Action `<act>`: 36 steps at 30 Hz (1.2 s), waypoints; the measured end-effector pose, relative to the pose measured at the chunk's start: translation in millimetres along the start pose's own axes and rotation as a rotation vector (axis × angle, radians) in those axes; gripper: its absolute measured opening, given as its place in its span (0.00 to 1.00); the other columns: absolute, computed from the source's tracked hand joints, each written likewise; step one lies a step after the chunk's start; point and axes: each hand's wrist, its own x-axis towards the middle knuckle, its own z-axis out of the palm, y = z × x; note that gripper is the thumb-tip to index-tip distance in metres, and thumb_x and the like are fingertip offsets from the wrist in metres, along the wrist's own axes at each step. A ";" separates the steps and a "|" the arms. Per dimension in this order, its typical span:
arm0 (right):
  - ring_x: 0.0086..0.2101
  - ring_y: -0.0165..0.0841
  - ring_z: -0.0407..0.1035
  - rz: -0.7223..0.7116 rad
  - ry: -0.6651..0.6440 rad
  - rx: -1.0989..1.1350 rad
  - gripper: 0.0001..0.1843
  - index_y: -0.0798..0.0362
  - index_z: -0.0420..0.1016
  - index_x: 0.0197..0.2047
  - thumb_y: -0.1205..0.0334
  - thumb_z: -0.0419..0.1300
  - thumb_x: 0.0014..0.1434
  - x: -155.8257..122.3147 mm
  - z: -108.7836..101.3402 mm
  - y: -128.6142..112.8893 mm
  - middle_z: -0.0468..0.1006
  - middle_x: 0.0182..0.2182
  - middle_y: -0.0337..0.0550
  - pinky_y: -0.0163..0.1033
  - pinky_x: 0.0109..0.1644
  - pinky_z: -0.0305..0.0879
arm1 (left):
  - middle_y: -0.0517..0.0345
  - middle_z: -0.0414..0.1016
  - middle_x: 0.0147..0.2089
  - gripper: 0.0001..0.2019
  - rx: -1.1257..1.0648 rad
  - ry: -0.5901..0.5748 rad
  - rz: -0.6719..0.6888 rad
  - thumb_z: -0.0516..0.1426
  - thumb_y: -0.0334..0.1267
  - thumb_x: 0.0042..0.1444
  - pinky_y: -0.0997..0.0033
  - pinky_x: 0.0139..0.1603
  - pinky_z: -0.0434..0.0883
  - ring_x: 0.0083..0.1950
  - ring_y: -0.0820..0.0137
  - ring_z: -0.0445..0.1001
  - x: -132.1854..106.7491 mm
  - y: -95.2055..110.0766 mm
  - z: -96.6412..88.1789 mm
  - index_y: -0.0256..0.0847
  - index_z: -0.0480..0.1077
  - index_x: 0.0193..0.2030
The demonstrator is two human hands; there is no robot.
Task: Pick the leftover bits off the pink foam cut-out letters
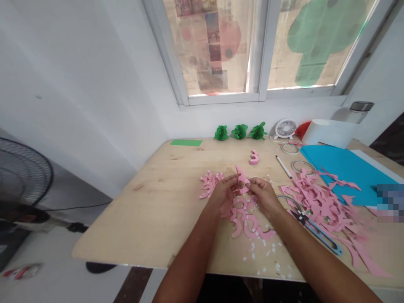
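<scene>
Between my two hands, above the middle of the wooden table, is a curved piece of pink foam or paper (242, 176). My left hand (223, 191) has its fingers closed on the piece's left side. The fingertips of my right hand (263, 193) pinch its right edge. Below them on the table lie several curved pink cut-outs (251, 225), some with small white spots. A cluster of pink pieces (208, 184) with white bits sits just left of my left hand. Farther back stands a small curled pink piece (254, 157).
Pink scraps (325, 202) are heaped on the right beside blue-handled snips (318, 233). White bits (273, 250) litter the near edge. Behind are a pen (284, 166), blue sheets (353, 168), a small fan (285, 128), green paper shapes (240, 131) and a green strip (186, 143).
</scene>
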 end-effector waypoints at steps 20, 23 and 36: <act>0.21 0.26 0.56 -0.142 -0.102 -0.326 0.14 0.55 0.70 0.27 0.52 0.58 0.53 -1.3 -1.4 6.1 0.64 0.19 0.34 0.32 0.25 0.52 | 0.62 0.67 0.21 0.13 0.194 0.126 0.142 0.66 0.40 0.35 0.77 0.28 0.62 0.24 0.78 0.65 0.3 -5.0 4.3 0.35 0.67 0.22; 0.18 0.25 0.51 -0.138 -0.070 -0.396 0.17 0.54 0.66 0.23 0.49 0.58 0.52 -1.0 -1.8 7.9 0.58 0.16 0.32 0.32 0.21 0.46 | 0.62 0.67 0.21 0.13 0.222 0.134 0.149 0.65 0.40 0.35 0.77 0.27 0.62 0.23 0.78 0.65 0.5 -6.9 5.5 0.35 0.67 0.22; 0.19 0.26 0.53 -0.144 -0.087 -0.503 0.19 0.55 0.67 0.24 0.47 0.55 0.54 -2.2 -1.5 7.4 0.59 0.17 0.34 0.32 0.22 0.50 | 0.63 0.66 0.20 0.10 0.241 0.146 0.220 0.64 0.38 0.37 0.76 0.26 0.63 0.22 0.79 0.64 3.4 -6.7 3.5 0.35 0.67 0.22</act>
